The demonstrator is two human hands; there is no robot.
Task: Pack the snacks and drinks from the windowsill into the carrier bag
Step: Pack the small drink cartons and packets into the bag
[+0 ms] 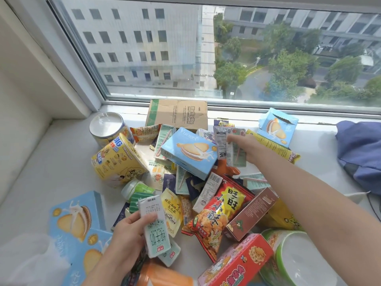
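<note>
Both hands are loaded: the left hand (125, 234) grips a milk carton (155, 228), and the right hand (246, 150) pinches two slim cartons (231, 148) together. The snack pile (218, 205) sits on the windowsill (41, 162), with a filmy white bag (26, 259) lower left. The propped blue biscuit box (189, 151) may slide if brushed, and one of the paired cartons may slip.

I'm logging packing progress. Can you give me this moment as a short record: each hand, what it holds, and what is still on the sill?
left hand: left hand grips a milk carton
right hand: right hand holds two small drink packs over the far side of the pile
still on windowsill: heap including blue biscuit box, red snack bag, yellow noodle tub
behind heap: brown cardboard box
bag: white plastic at lower left, possibly the carrier bag; contents cannot be told
</note>
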